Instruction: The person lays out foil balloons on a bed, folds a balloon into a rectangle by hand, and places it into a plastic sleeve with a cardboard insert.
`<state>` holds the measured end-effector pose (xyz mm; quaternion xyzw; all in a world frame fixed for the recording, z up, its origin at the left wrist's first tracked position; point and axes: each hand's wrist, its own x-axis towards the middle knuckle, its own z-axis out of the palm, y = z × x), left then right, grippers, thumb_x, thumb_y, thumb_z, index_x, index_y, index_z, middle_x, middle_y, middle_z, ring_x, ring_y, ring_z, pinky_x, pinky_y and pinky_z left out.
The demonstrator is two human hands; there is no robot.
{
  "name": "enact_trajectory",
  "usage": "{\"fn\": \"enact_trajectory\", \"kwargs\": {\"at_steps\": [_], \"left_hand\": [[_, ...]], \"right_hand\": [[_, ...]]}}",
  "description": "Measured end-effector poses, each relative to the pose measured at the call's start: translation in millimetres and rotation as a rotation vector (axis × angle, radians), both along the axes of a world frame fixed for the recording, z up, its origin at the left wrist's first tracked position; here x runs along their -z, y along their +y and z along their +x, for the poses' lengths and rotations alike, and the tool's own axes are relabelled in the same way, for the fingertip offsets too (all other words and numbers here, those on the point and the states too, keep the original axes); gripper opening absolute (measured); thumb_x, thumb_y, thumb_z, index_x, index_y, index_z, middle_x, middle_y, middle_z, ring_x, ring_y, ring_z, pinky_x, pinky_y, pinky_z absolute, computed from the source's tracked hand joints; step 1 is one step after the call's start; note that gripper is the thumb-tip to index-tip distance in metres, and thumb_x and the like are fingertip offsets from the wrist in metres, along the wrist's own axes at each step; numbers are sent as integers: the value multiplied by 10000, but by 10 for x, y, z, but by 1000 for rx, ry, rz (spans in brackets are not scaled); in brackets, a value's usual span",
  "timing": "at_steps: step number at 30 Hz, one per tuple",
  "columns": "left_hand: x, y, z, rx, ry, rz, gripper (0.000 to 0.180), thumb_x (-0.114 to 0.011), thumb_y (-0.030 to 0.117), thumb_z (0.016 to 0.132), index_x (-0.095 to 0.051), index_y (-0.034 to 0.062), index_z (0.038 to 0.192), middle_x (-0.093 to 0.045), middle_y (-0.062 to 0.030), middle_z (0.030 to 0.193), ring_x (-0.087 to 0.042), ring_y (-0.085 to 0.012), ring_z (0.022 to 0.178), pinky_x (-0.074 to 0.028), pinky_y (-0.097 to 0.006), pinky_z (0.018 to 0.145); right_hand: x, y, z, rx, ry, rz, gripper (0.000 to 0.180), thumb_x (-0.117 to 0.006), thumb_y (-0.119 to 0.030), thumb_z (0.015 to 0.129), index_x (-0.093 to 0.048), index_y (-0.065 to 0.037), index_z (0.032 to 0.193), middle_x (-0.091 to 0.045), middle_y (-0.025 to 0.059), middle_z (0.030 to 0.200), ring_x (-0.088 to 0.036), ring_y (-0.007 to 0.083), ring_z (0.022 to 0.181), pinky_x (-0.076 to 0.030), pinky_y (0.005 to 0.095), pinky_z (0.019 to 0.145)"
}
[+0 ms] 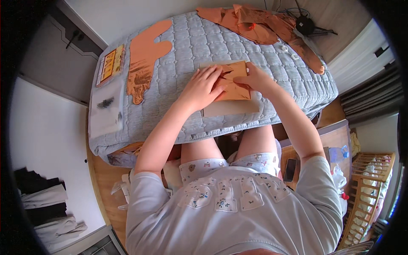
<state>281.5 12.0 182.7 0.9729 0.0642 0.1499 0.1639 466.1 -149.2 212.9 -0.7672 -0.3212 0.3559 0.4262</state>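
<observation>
A folded, shiny orange-gold foil piece (234, 90) lies on a flat pale board (231, 109) near the front edge of the bed. Across its left side rests my left hand (205, 87), fingers stretched out and thumb apart, pressing on the foil. My right hand (256, 80) grips the right edge, thumb on top and the other fingers curled at the side, partly hidden. Dark creases run over the foil between the two hands.
A flat copper-coloured foil shape (144, 53) lies on the quilted mattress (187, 46) at left, beside a colourful flat package (111, 66) and a clear plastic bag (106, 111). More crumpled foil (250, 27) lies at the far right, near small white rolls (294, 56). A phone (290, 170) rests at lower right.
</observation>
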Motion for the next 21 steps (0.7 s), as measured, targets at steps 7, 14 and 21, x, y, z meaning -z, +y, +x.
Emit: {"fn": "enact_trajectory", "kwargs": {"at_steps": [7,14,21], "left_hand": [[139,-85,71,-51,-58,112,679,-568,485,991,-450,55,1502,-425,-181,1574,-395,-376,1456,-293,-521,1207],[54,-96,84,-67,61,67,674,-571,442,991,-433,51,1522,-378,-186,1605,-342,-379,1487,-261,-495,1229],[125,-58,59,-29,-44,85,677,-592,474,982,-438,95,1521,-394,-181,1591,-356,-371,1482,-277,-513,1220]], "right_hand": [[53,-16,53,-108,-483,-66,641,-808,-264,857,-482,14,1335,-720,171,1008,-720,312,868,-584,390,756],[54,-150,-195,-7,-1029,75,784,-765,-347,874,-416,-34,1502,-557,242,1408,-550,364,1287,-472,470,1041],[253,-173,-184,-406,-1084,48,627,-484,-402,1050,-366,-80,1574,-385,129,1616,-302,325,1520,-179,530,1254]]}}
